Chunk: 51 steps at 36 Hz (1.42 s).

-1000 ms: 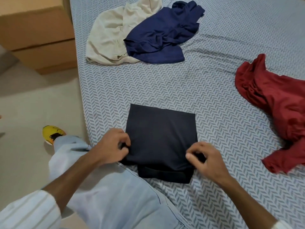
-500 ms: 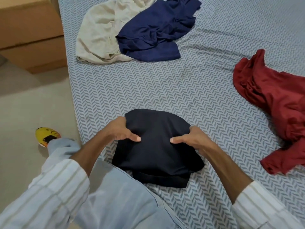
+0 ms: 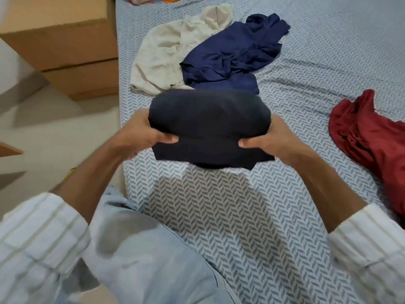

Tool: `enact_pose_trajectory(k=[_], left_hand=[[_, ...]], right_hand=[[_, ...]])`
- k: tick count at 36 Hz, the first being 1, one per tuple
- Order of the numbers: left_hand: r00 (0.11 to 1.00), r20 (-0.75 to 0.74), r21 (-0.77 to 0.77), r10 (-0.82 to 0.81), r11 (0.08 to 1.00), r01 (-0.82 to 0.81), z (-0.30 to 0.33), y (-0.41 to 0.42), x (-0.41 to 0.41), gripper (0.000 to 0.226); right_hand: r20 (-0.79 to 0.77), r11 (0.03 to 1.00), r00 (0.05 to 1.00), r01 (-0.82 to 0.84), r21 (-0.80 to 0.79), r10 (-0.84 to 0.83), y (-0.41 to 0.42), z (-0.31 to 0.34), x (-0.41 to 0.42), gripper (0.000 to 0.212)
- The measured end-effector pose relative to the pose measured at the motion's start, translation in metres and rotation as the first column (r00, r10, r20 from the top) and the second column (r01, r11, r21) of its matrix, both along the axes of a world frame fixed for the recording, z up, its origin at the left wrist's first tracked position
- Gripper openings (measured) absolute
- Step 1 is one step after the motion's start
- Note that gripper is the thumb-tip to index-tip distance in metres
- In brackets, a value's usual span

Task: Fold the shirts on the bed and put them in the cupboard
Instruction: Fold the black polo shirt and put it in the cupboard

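Observation:
A folded black shirt (image 3: 209, 126) hangs in the air above the bed (image 3: 219, 216), casting a shadow on the sheet. My left hand (image 3: 140, 133) grips its left side with the thumb on top. On the opposite side my right hand (image 3: 269, 139) grips it the same way. Three unfolded shirts lie on the bed: a cream one (image 3: 162, 55) at the far left, a navy one (image 3: 232, 55) overlapping it, and a dark red one (image 3: 372, 145) at the right edge.
Stacked cardboard boxes (image 3: 65, 51) stand on the floor left of the bed. My knee in light trousers (image 3: 142, 249) rests against the near edge of the bed. Some colourful cloth (image 3: 153, 0) shows at the top edge.
Both hands took hold of the folded black shirt at its sides and lifted it off the bed. The view has tilted, showing more of the far bed.

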<state>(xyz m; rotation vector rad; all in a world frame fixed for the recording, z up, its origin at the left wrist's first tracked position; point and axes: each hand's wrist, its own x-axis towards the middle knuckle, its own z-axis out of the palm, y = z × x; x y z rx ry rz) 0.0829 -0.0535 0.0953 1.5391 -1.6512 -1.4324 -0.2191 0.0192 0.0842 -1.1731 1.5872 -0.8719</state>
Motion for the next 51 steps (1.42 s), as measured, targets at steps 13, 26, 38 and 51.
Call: enact_pose_trajectory(k=[13, 26, 38, 51], left_hand=[[0.960, 0.273, -0.146, 0.057, 0.989, -0.017, -0.091, 0.042, 0.007, 0.070], [0.973, 0.038, -0.042, -0.227, 0.973, 0.229, -0.124, 0.092, 0.027, 0.082], [0.761, 0.406, -0.128, -0.507, 0.792, 0.597, -0.124, 0.118, 0.043, 0.031], [0.923, 0.359, -0.280, -0.141, 0.927, 0.250, -0.101, 0.049, -0.046, 0.026]], right_hand=[[-0.344, 0.999, 0.938, -0.029, 0.021, 0.035, 0.025, -0.080, -0.001, 0.033], [-0.146, 0.961, 0.964, -0.243, -0.135, 0.224, 0.090, -0.116, -0.005, 0.067], [-0.407, 0.832, 0.791, -0.542, -0.117, 0.458, 0.145, -0.129, -0.022, 0.012], [-0.429, 0.992, 0.895, -0.126, 0.011, 0.119, 0.021, -0.106, -0.021, 0.045]])
